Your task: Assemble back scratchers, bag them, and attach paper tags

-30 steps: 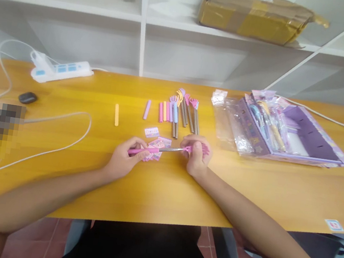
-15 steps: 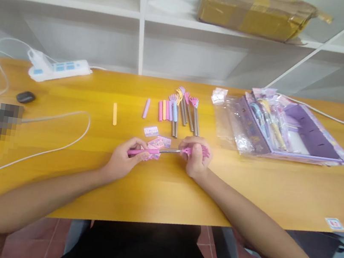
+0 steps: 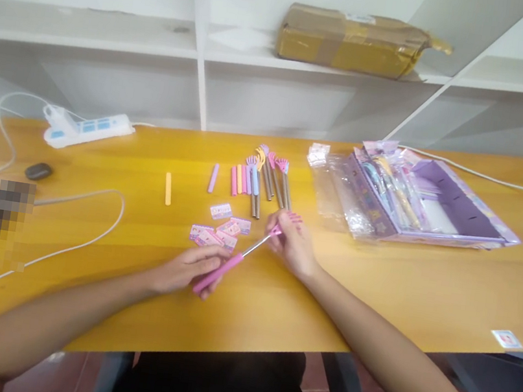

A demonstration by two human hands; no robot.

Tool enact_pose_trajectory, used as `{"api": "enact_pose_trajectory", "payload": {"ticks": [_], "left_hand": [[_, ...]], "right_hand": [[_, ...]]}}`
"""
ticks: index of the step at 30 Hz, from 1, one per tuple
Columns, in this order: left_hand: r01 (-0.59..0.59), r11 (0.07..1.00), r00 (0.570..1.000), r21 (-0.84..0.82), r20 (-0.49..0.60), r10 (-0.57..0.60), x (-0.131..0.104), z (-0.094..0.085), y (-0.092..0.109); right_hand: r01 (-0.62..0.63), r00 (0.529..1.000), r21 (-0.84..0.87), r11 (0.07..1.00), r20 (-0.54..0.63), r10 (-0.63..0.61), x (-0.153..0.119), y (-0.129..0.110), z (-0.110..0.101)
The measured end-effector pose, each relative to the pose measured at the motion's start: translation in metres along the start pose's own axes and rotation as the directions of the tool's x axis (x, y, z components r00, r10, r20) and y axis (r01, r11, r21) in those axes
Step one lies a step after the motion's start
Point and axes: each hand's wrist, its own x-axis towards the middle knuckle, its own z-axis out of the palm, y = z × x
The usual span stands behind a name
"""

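Between my hands is a pink back scratcher (image 3: pixel 219 273) with a thin metal rod, tilted up to the right. My left hand (image 3: pixel 194 267) holds its pink handle, fingers behind and thumb along it. Around the claw-shaped head is my right hand (image 3: pixel 294 243), closed, with pink tips showing past the fingers. Small printed cards (image 3: pixel 208 238) lie spread just beyond my left hand. Farther back are several claw heads on metal rods (image 3: pixel 269 184), beside coloured handle sleeves (image 3: pixel 234 181). A purple sleeve (image 3: pixel 214 178) and a yellow sleeve (image 3: pixel 168 188) lie apart to the left.
A purple display box (image 3: pixel 465 216) with packaged scratchers stands at the right, clear plastic bags (image 3: pixel 335 191) against it. On the left are a white power strip (image 3: pixel 89 131), a dark mouse-like object (image 3: pixel 38 171) and a loose white cable. A taped carton (image 3: pixel 348 42) sits on the shelf.
The scratcher has swung from nearly level to a slant, its handle end lower and nearer me. My left hand has moved down, uncovering more cards. The camera view has shifted.
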Motion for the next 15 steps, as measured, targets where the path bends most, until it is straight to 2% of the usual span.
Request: {"api": "enact_pose_trajectory", "payload": {"ticks": [3, 8, 11, 15], "left_hand": [[0.051, 0.998, 0.994, -0.037, 0.101, -0.047, 0.001, 0.001, 0.000], [0.032, 0.998, 0.999, -0.045, 0.039, -0.030, 0.006, 0.004, -0.010], [0.044, 0.999, 0.999, -0.005, 0.015, -0.044, 0.006, 0.006, -0.015], [0.127, 0.983, 0.988, 0.132, 0.066, -0.137, 0.003, 0.007, -0.011]], "right_hand": [[-0.091, 0.984, 0.068, 0.993, 0.158, 0.080, -0.002, 0.007, 0.007], [-0.107, 0.965, 0.140, 0.984, 0.255, 0.069, -0.003, 0.013, 0.014], [-0.119, 0.941, 0.072, 0.990, 0.327, 0.089, -0.005, 0.014, 0.014], [-0.079, 0.912, -0.055, 0.995, 0.398, 0.095, -0.009, 0.010, 0.016]]}}
